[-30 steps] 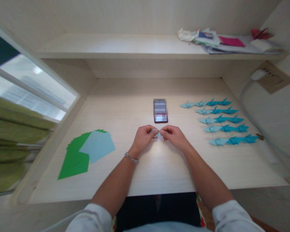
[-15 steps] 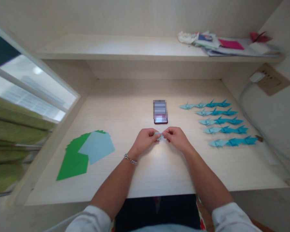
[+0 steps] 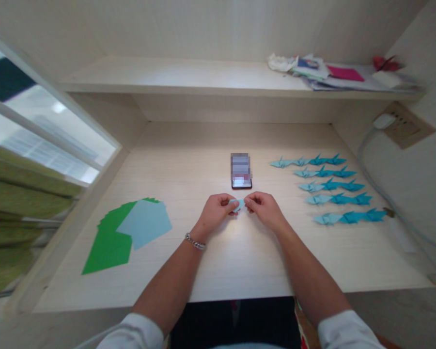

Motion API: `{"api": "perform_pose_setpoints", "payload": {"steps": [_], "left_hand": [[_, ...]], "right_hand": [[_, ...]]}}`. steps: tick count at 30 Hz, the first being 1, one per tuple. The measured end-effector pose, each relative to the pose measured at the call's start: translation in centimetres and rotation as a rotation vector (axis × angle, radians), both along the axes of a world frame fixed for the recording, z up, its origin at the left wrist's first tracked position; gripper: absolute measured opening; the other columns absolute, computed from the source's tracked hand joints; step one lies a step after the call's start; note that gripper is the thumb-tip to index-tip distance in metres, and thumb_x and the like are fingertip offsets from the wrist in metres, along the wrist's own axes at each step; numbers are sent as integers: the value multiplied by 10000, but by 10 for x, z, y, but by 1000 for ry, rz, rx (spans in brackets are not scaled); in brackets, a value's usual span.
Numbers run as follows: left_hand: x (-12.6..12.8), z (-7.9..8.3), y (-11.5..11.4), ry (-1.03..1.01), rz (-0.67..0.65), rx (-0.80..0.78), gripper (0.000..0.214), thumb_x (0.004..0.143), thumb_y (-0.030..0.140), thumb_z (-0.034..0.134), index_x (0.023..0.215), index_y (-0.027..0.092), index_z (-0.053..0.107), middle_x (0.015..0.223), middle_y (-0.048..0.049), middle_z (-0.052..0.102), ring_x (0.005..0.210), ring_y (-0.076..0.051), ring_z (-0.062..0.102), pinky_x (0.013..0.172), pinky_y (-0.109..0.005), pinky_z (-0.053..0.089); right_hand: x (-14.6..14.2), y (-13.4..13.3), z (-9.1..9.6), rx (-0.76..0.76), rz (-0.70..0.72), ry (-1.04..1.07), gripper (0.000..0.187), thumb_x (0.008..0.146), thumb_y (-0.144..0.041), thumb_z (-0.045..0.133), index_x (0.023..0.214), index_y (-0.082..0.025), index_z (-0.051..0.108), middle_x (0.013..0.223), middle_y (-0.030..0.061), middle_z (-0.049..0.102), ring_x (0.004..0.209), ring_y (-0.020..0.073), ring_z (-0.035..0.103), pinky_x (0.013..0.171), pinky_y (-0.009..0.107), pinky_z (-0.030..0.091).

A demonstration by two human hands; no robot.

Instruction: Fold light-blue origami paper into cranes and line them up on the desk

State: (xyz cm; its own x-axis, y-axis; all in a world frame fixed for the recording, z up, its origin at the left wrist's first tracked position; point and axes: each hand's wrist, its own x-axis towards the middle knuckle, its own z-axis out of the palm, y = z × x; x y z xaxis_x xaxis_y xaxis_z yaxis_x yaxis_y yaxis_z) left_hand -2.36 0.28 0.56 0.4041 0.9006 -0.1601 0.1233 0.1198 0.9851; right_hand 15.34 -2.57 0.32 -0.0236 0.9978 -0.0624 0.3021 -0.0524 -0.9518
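Note:
Between my two hands is a small folded piece of light blue paper (image 3: 239, 205), held just above the desk. My left hand (image 3: 220, 211) pinches its left side between thumb and fingers. At its right edge, my right hand (image 3: 260, 206) closes thumb and forefinger on the paper. Part of the paper is hidden behind the fingertips. Right beyond the hands lies a phone (image 3: 241, 171) with its screen lit and blurred. Off to the right, blue folded paper cranes (image 3: 343, 199) lie in several rows, from pale to deeper blue.
Light blue sheets (image 3: 148, 225) overlap a fanned stack of green paper (image 3: 109, 249) on the left of the desk (image 3: 240, 271). A shelf (image 3: 167, 77) above bears papers and a pink sheet (image 3: 345, 73). A plugged-in charger (image 3: 384, 120) trails its cable down the right side.
More of the light blue paper's face shows between my fingers now. My hands have barely shifted, and the whole view has tilted slightly.

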Motion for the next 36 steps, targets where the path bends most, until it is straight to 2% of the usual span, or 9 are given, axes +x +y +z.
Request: {"api": "perform_pose_setpoints", "payload": {"steps": [5, 11, 17, 23, 28, 31, 36], "left_hand": [[2, 0, -1, -5, 4, -22, 258, 737, 361, 651, 773, 105, 654, 622, -56, 669, 547, -127, 607, 549, -242, 498], [3, 2, -2, -31, 35, -24, 255, 735, 357, 658, 787, 107, 655, 617, -44, 661, 548, -116, 596, 555, -232, 494], [4, 3, -2, -37, -10, -54, 223, 730, 327, 660, 759, 106, 657, 661, -48, 656, 584, -124, 601, 579, -252, 504], [4, 1, -2, -31, 31, 46, 206, 739, 316, 657, 743, 110, 668, 640, -38, 650, 574, -112, 577, 571, -234, 479], [5, 3, -4, -71, 5, -51, 205, 707, 306, 694, 703, 102, 672, 628, -46, 655, 556, -116, 590, 562, -240, 492], [5, 3, -4, -73, 7, -106, 202, 701, 302, 699, 703, 101, 678, 647, -59, 665, 571, -130, 610, 579, -261, 512], [5, 2, -4, -45, 29, -97, 212, 699, 313, 695, 720, 102, 683, 669, -66, 666, 583, -134, 607, 588, -273, 524]], "right_hand": [[0, 3, -4, 8, -35, -9, 202, 758, -357, 579, 705, -163, 594, 586, -9, 570, 547, 121, 505, 528, 233, 388], [3, 4, -8, -19, 37, 107, 219, 782, -378, 547, 741, -166, 581, 600, -11, 567, 551, 125, 514, 547, 243, 404], [4, 2, -5, 52, -14, -73, 194, 779, -350, 551, 708, -174, 589, 608, -10, 564, 567, 126, 486, 539, 239, 376], [-3, 2, -3, 25, 21, 81, 211, 762, -371, 582, 764, -162, 609, 624, -4, 584, 570, 131, 532, 559, 252, 418], [-3, 2, -4, 23, -13, 62, 180, 737, -340, 613, 713, -162, 624, 571, -10, 575, 539, 124, 515, 537, 248, 396], [0, 3, -4, -20, -16, 124, 192, 705, -347, 647, 691, -157, 629, 567, -5, 583, 529, 123, 516, 547, 257, 413], [3, 4, -3, -85, 25, 239, 214, 711, -361, 635, 747, -150, 631, 606, 3, 604, 550, 129, 542, 571, 268, 442]]}}
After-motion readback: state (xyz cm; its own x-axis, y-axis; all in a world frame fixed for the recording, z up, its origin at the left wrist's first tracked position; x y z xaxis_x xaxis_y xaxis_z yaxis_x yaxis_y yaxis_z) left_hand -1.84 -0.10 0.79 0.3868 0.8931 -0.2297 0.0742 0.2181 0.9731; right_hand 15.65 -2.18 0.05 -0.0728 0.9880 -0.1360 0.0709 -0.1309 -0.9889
